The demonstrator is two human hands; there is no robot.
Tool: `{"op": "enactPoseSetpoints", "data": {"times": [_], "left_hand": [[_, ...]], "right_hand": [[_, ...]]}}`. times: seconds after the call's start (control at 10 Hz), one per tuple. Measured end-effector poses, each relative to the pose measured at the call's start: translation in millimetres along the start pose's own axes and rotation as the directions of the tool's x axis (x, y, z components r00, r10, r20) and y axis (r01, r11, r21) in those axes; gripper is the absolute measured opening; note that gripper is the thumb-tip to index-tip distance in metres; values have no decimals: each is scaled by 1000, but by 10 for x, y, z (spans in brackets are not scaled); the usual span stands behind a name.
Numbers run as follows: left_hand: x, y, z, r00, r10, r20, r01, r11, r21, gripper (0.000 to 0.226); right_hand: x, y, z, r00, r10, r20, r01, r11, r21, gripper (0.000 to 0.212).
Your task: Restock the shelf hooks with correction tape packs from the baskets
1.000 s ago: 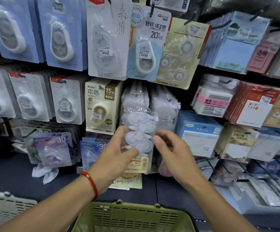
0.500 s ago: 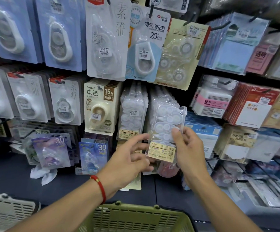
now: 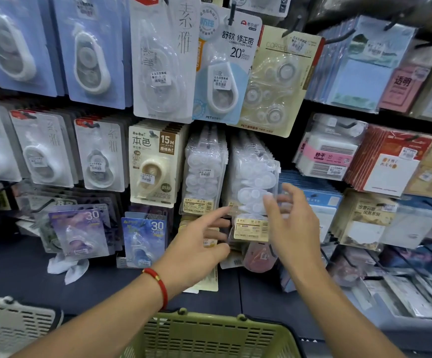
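A clear correction tape pack [image 3: 255,195] with a yellow label hangs at the front of the right-hand stack of the same packs, in the middle row of hooks. A second stack of these packs [image 3: 203,171] hangs just to its left. My right hand [image 3: 293,226] hovers in front of the pack's right edge, fingers spread and blurred, holding nothing that I can see. My left hand [image 3: 199,245] reaches in from the lower left. Its fingers are straight and point at the pack's bottom left corner.
A green basket [image 3: 209,337] sits directly below my arms, and a pale grey basket [image 3: 8,321] is at the bottom left. Carded correction tapes [image 3: 155,161] fill the hooks to the left and above. Sticky notes [image 3: 326,156] hang to the right.
The pack went from my hands up and right onto the right-hand stack. My right hand has let go of it and opened. My left hand has stretched its fingers toward it.
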State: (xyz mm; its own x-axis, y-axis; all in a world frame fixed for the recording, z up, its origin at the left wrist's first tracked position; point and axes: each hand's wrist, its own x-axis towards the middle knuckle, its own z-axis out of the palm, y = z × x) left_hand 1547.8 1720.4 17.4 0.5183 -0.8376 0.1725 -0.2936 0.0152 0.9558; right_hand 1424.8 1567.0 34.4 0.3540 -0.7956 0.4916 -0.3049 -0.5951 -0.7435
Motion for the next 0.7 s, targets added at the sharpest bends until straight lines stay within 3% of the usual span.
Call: {"op": "enactPoseSetpoints", "data": {"times": [0.1, 0.2, 0.3, 0.4, 0.6, 0.7], "left_hand": [[80, -109, -100, 972, 222, -81, -162, 874, 459, 70], [270, -181, -173, 930, 362, -61, -241, 726, 644, 74], [426, -277, -222, 942, 334, -26, -212, 654, 726, 84], [435, -391, -250, 948, 315, 44, -225, 567, 792, 96], [236, -237, -297, 935, 352, 37, -266, 630, 730, 72], [-26, 42, -366, 923, 376, -81, -254, 754, 606, 52]], "right_hand": [[-51, 55, 34, 927, -373, 29, 367, 891, -268, 39], [-35, 119, 152, 867, -411, 282, 494, 783, -377, 46], [20, 186, 262, 837, -342, 428, 534, 682, -500, 63], [54, 202, 297, 844, -339, 416, 526, 675, -517, 67], [-83, 190, 147, 851, -367, 376, 499, 787, -361, 54], [-168, 37, -88, 932, -286, 223, 329, 926, -185, 39]]}}
